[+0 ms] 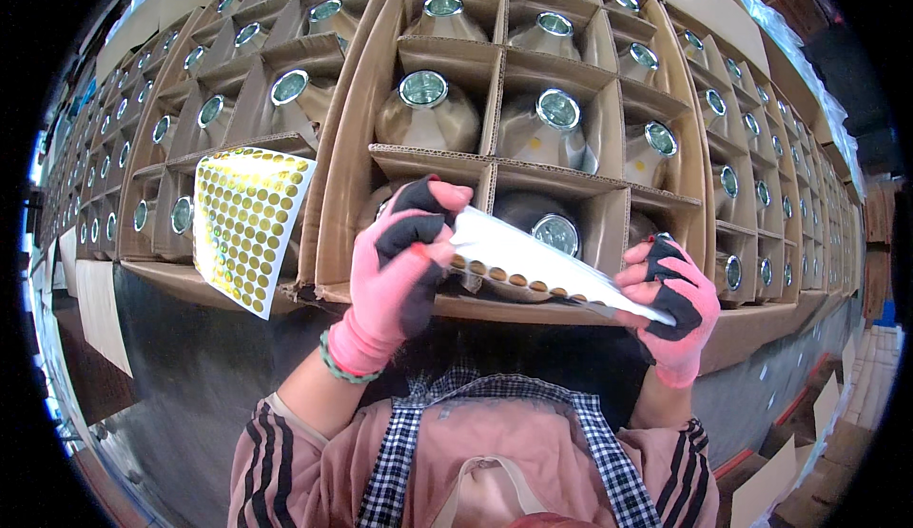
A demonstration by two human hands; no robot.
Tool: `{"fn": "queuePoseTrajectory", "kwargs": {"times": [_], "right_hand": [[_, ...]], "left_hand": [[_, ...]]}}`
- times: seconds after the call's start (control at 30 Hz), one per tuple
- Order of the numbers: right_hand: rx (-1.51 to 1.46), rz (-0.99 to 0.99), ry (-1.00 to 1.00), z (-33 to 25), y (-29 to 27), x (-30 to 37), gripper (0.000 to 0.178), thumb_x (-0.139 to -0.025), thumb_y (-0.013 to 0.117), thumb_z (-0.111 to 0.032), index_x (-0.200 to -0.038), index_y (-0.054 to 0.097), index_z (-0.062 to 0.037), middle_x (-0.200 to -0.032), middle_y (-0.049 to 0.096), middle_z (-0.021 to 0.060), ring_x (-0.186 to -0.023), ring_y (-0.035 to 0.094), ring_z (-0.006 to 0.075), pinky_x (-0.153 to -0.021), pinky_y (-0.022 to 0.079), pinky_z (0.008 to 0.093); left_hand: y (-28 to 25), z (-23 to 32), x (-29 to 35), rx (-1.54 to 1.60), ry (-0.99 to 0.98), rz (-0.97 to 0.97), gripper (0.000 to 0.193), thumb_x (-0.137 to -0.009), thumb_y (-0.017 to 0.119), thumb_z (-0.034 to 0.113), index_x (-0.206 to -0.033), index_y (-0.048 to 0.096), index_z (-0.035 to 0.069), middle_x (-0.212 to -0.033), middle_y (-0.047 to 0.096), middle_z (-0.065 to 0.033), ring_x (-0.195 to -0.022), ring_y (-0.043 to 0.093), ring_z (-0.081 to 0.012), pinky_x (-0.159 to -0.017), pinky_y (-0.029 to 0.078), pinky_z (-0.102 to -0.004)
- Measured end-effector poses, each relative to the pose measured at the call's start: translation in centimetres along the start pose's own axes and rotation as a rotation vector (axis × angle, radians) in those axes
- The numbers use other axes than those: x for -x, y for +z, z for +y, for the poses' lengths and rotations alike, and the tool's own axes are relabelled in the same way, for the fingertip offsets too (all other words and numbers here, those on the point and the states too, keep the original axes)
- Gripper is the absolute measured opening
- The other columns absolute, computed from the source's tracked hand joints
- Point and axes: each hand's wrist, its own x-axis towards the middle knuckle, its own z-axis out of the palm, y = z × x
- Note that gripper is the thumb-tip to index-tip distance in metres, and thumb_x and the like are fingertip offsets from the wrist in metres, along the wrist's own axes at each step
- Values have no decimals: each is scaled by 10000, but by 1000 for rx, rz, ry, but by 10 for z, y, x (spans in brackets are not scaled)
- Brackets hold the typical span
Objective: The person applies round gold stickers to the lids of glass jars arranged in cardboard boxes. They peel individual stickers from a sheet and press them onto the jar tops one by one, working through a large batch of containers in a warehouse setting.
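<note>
A sheet of round gold stickers [542, 254] is stretched between my hands, its white side up and one row of gold dots showing along the near edge. My left hand [399, 271], in a pink and black fingerless glove, pinches its left end. With a matching glove, my right hand [673, 302] grips the right end. Just beneath the sheet, a round-bellied glass vessel [556, 235] with a silver rim sits in a carton cell. Another vessel [544, 127] behind it bears a small gold dot. A second gold sticker sheet [249, 226] lies over the carton to the left.
Cardboard dividers [561, 178] part the open carton into cells, each with a glass vessel. More filled cartons stand on the left and right [761, 176]. A dark surface [219, 338] lies below the cartons' near edge. Cardboard flaps [770, 480] stick up at lower right.
</note>
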Motion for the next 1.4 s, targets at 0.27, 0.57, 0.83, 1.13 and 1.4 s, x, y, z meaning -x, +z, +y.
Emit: {"fn": "queuePoseTrajectory", "kwargs": {"times": [0.27,0.57,0.83,1.13,1.4], "right_hand": [[-538,249,187,16,0,21,322,-560,570,50,-878,533,14,-716,588,144,-775,564,296,-776,405,405],[-527,108,465,-9,5,7,197,-630,575,-23,-808,542,56,-858,579,140,-770,551,192,-702,414,255],[-559,315,257,16,11,40,430,-582,622,93,-985,487,29,-889,572,121,-851,564,190,-776,438,301],[-279,64,453,-10,0,6,137,-674,651,-11,-797,600,19,-702,584,57,-659,536,84,-609,423,213],[-311,200,452,-10,5,10,130,-706,590,8,-834,592,25,-730,596,72,-656,543,96,-603,430,222]], "left_hand": [[11,-11,-2,266,115,67,647,-532,767,196,-1033,404,7,-1111,419,-119,-991,394,-167,-892,298,-308],[5,-1,0,-97,49,-108,102,-589,641,5,-681,604,-19,-719,558,-82,-843,538,-211,-646,415,-269],[8,0,1,177,-77,-20,312,-638,686,268,-699,574,-17,-765,551,-88,-817,515,-206,-714,383,-280],[16,8,-2,-64,-327,-86,135,-665,622,59,-769,612,-27,-779,558,-49,-740,492,-116,-663,385,-225],[18,14,3,-191,-378,0,159,-684,624,66,-823,624,-13,-729,562,-24,-609,474,-64,-521,364,-178]]}}
